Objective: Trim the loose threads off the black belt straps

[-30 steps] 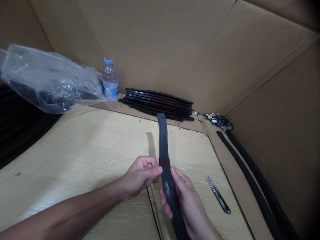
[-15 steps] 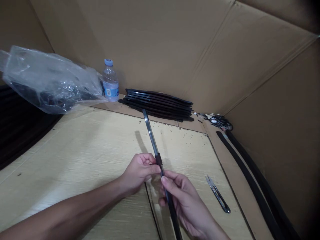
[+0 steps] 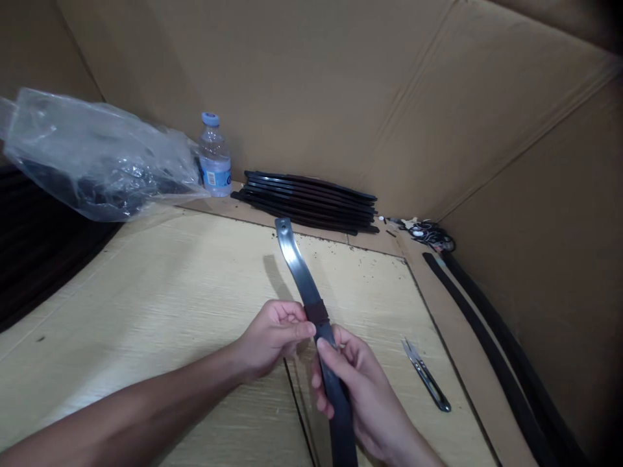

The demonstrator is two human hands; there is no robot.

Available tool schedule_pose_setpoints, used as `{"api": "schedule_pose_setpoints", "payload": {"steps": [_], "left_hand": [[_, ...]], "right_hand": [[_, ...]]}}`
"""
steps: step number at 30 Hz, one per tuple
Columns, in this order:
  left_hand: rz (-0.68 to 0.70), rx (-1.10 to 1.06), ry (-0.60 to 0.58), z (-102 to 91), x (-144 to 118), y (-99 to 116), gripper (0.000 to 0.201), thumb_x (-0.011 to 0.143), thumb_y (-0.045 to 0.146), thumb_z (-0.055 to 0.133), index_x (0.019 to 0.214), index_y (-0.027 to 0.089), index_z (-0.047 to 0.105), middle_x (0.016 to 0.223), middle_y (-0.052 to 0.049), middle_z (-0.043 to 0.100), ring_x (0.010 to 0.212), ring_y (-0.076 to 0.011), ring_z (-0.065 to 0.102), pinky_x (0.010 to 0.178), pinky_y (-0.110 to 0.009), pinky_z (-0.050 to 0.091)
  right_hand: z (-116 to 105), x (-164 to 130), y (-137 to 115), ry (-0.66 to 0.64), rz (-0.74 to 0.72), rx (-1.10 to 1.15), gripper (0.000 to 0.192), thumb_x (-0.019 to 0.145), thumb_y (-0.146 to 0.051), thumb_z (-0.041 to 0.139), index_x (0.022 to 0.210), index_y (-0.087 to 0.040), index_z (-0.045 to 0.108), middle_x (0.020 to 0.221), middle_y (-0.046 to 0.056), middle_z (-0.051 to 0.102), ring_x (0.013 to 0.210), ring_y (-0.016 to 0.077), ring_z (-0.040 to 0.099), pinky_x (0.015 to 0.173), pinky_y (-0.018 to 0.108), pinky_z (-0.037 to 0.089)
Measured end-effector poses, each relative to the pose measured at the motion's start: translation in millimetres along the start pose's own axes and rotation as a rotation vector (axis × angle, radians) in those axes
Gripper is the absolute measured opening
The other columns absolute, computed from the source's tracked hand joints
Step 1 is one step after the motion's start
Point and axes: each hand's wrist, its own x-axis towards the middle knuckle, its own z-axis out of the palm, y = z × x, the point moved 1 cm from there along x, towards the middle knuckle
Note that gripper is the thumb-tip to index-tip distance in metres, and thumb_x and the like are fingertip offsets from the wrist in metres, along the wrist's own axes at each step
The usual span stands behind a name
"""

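A flat, curved black strip (image 3: 341,415) runs up from the bottom edge, its shiny far end bent and pierced by a small hole. A dark brown band (image 3: 317,312) is wrapped around it near the middle. My right hand (image 3: 363,392) is closed around the strip just below the band, thumb lying on the flat face. My left hand (image 3: 277,334) is pinched beside the band, thumb tip at the strip's edge. From under the left hand a thin dark cord (image 3: 298,405) trails to the bottom edge; its upper end is hidden by the fingers.
Thread snips (image 3: 426,376) lie to the right on the pale board (image 3: 160,292). Stacked black strips (image 3: 306,202), a water bottle (image 3: 215,159) and a clear plastic bag (image 3: 97,155) stand behind. Long black strips (image 3: 487,350) and a tangled heap (image 3: 431,235) are at right.
The black strip has turned about its length, from edge-on to showing its broad face and end hole. Both hands keep nearly the same place.
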Motion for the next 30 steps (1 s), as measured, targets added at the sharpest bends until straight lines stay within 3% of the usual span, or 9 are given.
{"api": "schedule_pose_setpoints", "payload": {"steps": [5,10,20,26,30], "left_hand": [[-0.013,0.009,-0.038,-3.0,0.7,-4.2,0.034,0.061,0.034,0.079,0.063,0.013,0.053,0.046,0.007,0.045,0.035,-0.0014,0.026,0.036,-0.018,0.013],[0.018,0.056,-0.033,1.4,-1.9,-3.7,0.034,0.062,0.035,0.079,0.064,0.012,0.055,0.049,0.005,0.047,0.039,-0.0019,0.030,0.039,-0.018,0.015],[0.050,0.142,0.013,6.8,-8.2,-1.6,0.034,0.072,0.042,0.069,0.064,0.013,0.053,0.043,0.009,0.038,0.037,-0.0019,0.022,0.038,-0.018,0.014],[0.070,0.167,0.126,7.0,-6.3,-0.1,0.030,0.076,0.040,0.065,0.067,0.014,0.054,0.041,0.009,0.035,0.036,-0.0025,0.022,0.038,-0.018,0.016],[0.082,0.237,0.216,9.6,-7.5,-0.1,0.029,0.077,0.041,0.063,0.068,0.015,0.056,0.041,0.010,0.034,0.037,-0.0036,0.023,0.039,-0.019,0.018]], "right_hand": [[-0.3,1.4,-0.2,0.019,0.059,0.134,0.036,0.083,-0.053,0.056,0.088,-0.018,0.048,0.047,-0.004,0.053,0.029,0.0050,0.040,0.030,0.013,0.026],[0.4,0.7,-1.4,0.059,0.126,0.093,0.041,0.083,-0.057,0.052,0.090,-0.017,0.053,0.041,-0.006,0.047,0.026,0.0045,0.033,0.027,0.013,0.020],[1.2,3.5,-1.5,0.062,0.092,0.102,0.037,0.086,-0.055,0.049,0.085,-0.018,0.052,0.044,-0.004,0.049,0.028,0.0051,0.035,0.029,0.014,0.022],[0.7,4.7,-0.2,0.071,0.002,0.153,0.030,0.086,-0.048,0.054,0.083,-0.018,0.047,0.056,-0.001,0.057,0.037,0.0060,0.043,0.036,0.016,0.031],[-0.2,6.1,2.4,0.080,-0.041,0.113,0.031,0.085,-0.047,0.055,0.079,-0.019,0.044,0.058,-0.001,0.057,0.038,0.0051,0.041,0.037,0.016,0.030]]}}
